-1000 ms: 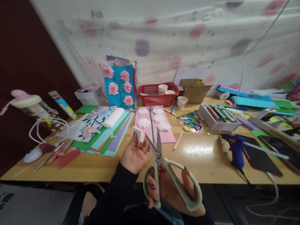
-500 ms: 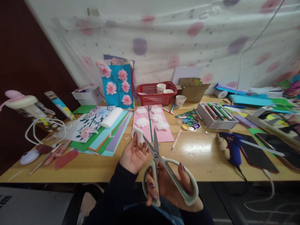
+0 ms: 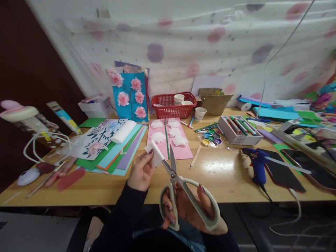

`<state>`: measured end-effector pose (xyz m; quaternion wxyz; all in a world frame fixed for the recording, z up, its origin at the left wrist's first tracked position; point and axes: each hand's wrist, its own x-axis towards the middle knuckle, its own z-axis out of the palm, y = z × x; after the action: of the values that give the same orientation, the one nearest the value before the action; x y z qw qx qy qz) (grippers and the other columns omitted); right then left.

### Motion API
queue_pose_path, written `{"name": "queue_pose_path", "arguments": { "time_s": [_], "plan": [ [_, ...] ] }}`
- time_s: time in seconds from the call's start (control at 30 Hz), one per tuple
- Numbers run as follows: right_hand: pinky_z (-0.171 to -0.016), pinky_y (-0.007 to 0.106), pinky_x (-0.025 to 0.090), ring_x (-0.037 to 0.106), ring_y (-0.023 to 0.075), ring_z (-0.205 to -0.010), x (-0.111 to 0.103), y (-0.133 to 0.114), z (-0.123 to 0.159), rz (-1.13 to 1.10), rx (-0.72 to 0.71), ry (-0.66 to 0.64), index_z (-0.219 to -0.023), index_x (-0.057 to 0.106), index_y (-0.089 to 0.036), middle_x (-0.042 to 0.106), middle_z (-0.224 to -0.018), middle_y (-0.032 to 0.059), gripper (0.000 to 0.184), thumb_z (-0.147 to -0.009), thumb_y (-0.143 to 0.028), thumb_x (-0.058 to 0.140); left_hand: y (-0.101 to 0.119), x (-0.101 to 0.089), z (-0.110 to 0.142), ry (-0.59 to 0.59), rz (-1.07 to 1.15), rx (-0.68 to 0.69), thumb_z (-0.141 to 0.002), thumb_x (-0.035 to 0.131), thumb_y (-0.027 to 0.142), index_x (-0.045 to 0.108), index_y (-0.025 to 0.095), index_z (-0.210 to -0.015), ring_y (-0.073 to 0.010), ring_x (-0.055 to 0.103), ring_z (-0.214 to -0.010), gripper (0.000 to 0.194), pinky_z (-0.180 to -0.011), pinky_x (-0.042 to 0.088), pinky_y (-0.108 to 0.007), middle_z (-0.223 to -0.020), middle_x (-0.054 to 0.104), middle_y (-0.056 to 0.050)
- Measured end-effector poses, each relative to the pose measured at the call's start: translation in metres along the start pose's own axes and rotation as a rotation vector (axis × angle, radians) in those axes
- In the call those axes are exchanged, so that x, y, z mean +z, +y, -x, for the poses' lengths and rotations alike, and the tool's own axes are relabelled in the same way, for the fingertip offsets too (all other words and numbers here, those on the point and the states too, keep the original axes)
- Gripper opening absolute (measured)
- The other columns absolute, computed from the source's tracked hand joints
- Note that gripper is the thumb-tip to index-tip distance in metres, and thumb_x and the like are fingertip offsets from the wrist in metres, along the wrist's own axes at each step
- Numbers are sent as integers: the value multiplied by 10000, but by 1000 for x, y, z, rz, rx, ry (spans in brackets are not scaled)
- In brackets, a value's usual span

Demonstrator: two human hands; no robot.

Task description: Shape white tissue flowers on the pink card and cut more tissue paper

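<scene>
Between the thumb and fingers of my left hand (image 3: 141,170) is a piece of white tissue paper (image 3: 155,156), held up over the table. My right hand (image 3: 191,206) has its fingers through the handles of a pair of scissors (image 3: 173,175) with pale green-grey grips. The blades are spread, and one blade tip lies close to the tissue paper's lower edge; whether it touches I cannot tell. Just beyond lies a pink sheet of paper (image 3: 187,153) with several white tissue flowers (image 3: 180,140) and a dark green painted stem (image 3: 166,134).
To the left lie stacked coloured papers (image 3: 128,154). A red basket (image 3: 173,111) and paper cup (image 3: 200,113) stand behind. Rightward are a paint palette (image 3: 211,139), a box of markers (image 3: 240,134), a blue glue gun (image 3: 258,166) and a phone (image 3: 282,171). A pencil (image 3: 195,157) lies near the pink sheet.
My left hand has shifted left and turned, so the tissue paper now shows larger and more spread out. The scissors stay spread in my right hand, almost unmoved. The view has shifted slightly.
</scene>
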<state>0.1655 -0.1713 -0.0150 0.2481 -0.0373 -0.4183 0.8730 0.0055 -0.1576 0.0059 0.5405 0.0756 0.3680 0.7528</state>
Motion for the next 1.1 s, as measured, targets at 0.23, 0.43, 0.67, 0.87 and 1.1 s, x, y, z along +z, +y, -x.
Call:
{"name": "queue_pose_path", "arguments": {
  "time_s": [0.23,0.43,0.67,0.87,1.1],
  "plan": [
    [-672,340,513,545,144,-641,0,2,0,-30,-81,26,-896,515,-199,529,-744,26,564,-726,-734,458,-6,-4,3,-157,-208,76,-532,820,227,716,121,-749,-120,642,-611,263,-586,490,-183,-686,710,-45],
    [-515,269,504,471,91,-535,-1,12,-3,-108,-142,106,-897,526,-195,517,-737,6,514,-722,-679,537,-6,-2,3,-177,-196,100,-508,841,269,717,122,-726,-148,659,-664,291,-647,508,-220,-715,716,-56],
    [-371,187,449,449,46,-382,-5,17,-1,-55,-76,165,-749,512,-164,502,-609,-32,340,-820,-494,554,0,-3,-2,-163,-186,105,-473,856,252,721,126,-720,-146,664,-679,309,-681,521,-219,-708,720,-54],
    [-477,260,525,455,54,-407,-11,26,-4,-84,-132,161,-808,541,-167,532,-639,-16,450,-740,-610,584,1,-4,-2,-204,-230,124,-508,840,244,725,113,-708,-156,656,-691,265,-685,509,-231,-747,723,-76],
    [-650,316,547,512,102,-545,-5,15,-3,-110,-144,108,-873,584,-198,563,-738,21,508,-724,-681,535,-3,-2,6,-336,-370,25,-504,844,288,732,115,-692,-129,611,-599,279,-607,473,-213,-615,686,-41]
  ]
}}
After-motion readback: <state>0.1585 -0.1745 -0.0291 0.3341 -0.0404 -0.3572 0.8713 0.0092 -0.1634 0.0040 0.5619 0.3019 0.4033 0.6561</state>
